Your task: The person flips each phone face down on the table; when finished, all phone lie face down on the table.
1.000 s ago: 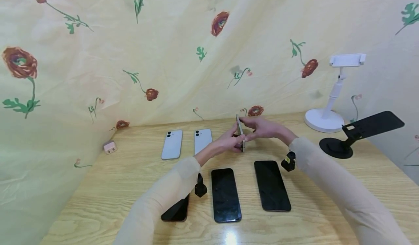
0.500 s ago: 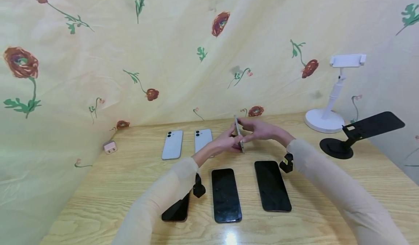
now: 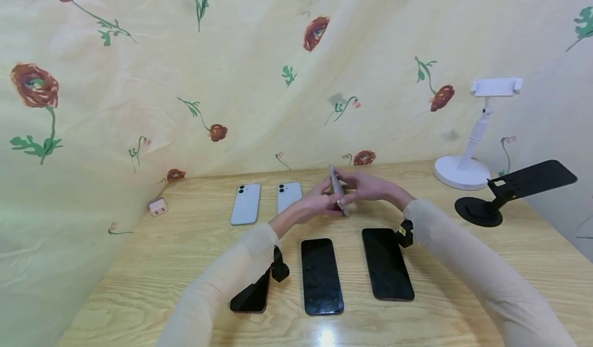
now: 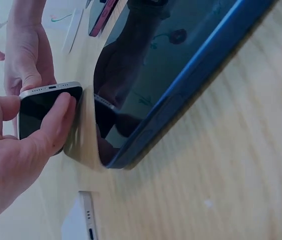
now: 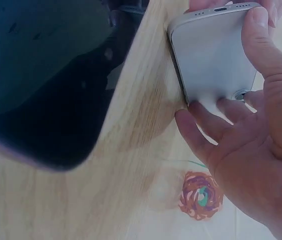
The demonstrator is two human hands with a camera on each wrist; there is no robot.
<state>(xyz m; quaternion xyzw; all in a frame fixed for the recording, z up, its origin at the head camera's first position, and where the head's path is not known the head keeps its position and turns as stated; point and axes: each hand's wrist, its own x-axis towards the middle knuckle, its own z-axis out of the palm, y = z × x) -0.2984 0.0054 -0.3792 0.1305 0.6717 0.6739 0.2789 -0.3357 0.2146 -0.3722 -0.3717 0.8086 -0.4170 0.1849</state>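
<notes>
Near the back of the wooden table, a silver smartphone (image 3: 338, 186) stands on its long edge, tilted, held between both hands. My left hand (image 3: 318, 201) grips it from the left, with a finger lying across its dark screen (image 4: 36, 111) in the left wrist view. From the right, my right hand (image 3: 370, 186) holds it by the edges. The right wrist view shows the pale back (image 5: 211, 55) and the thumb (image 5: 261, 45) near the port end, with the other fingers curled at the camera end. Whether its lower edge touches the table is hard to tell.
Two pale phones (image 3: 246, 204) (image 3: 289, 196) lie face down at the left. Nearer are black-screened phones (image 3: 321, 277) (image 3: 387, 264) and one (image 3: 250, 294) partly under the left sleeve. A white stand (image 3: 462, 172), a black stand (image 3: 478, 212) and a pink charger (image 3: 158, 207) stand around.
The held phone has tipped over a little, its upper end shifting left, and more of its flat side shows. Both hands keep their hold and turn slightly with it.
</notes>
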